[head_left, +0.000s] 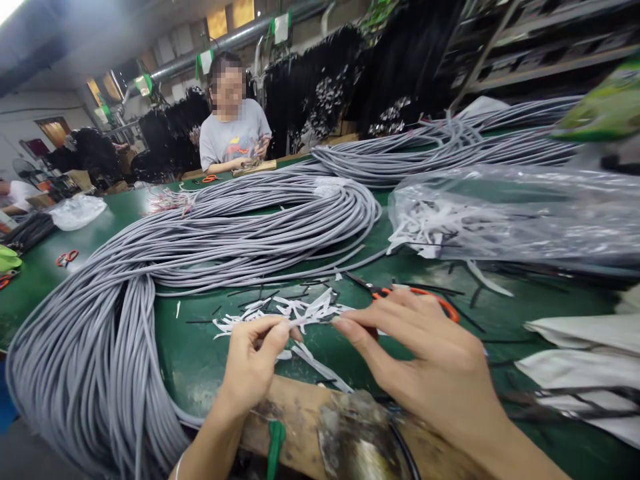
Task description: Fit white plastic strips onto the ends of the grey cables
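My left hand [254, 363] pinches one end of a thin white strip [311, 319] between thumb and fingers. My right hand [430, 360] holds the strip's other end with its fingertips, the other fingers spread above the table. Below the strip lies a heap of white strips and black wire offcuts [295, 310] on the green table [195, 360]. Orange-handled scissors [400, 293] lie just beyond my right hand.
A big bundle of grey cables [165, 253] loops across the table's left and middle. A clear plastic bag of white scraps [500, 213] sits at right. A worn wooden block [310, 420] lies at the near edge. A person in a grey shirt [233, 137] works opposite.
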`<act>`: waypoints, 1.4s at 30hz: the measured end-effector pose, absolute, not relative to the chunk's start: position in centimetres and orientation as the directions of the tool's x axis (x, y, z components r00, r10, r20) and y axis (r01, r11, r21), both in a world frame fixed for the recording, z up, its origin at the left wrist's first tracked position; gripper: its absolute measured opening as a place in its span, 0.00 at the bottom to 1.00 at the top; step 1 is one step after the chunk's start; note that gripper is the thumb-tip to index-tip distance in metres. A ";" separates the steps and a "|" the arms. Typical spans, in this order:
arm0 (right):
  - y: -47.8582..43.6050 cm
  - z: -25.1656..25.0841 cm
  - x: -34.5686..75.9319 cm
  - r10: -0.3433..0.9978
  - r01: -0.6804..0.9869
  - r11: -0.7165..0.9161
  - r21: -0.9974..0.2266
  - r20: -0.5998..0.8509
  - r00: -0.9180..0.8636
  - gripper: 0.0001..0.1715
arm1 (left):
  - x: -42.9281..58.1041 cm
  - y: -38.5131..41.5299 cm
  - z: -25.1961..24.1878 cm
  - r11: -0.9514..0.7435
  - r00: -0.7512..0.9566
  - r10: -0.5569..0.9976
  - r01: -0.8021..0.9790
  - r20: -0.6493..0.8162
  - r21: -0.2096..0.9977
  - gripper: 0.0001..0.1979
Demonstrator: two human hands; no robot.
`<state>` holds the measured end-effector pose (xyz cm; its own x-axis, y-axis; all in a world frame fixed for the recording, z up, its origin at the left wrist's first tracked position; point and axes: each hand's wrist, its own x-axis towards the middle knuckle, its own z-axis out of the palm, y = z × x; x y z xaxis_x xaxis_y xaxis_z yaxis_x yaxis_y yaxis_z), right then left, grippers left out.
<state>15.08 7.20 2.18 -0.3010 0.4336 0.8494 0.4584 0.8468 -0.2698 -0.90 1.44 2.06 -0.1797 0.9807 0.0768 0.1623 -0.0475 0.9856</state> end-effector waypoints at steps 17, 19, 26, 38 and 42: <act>7.1 1.8 14.8 0.364 0.480 0.861 -0.169 0.864 -0.349 0.09 | 0.0 1.4 1.6 -0.110 -0.160 0.975 0.254 0.154 0.961 0.18; 7.1 1.8 14.8 0.367 0.487 0.857 -0.167 0.862 -0.350 0.09 | 0.1 1.3 1.6 -0.104 -0.160 0.975 0.270 0.151 0.957 0.18; 7.1 1.8 14.8 0.360 0.512 0.847 -0.145 0.864 -0.352 0.09 | 0.2 1.2 1.5 -0.117 -0.154 0.973 0.322 0.174 0.940 0.17; 7.2 1.7 14.8 0.335 0.520 0.846 -0.122 0.879 -0.339 0.09 | 0.3 1.1 1.6 -0.117 -0.161 0.972 0.313 0.174 0.943 0.16; 7.1 1.7 14.8 0.340 0.511 0.849 -0.131 0.877 -0.340 0.09 | 0.4 1.1 1.6 -0.122 -0.161 0.970 0.317 0.180 0.941 0.16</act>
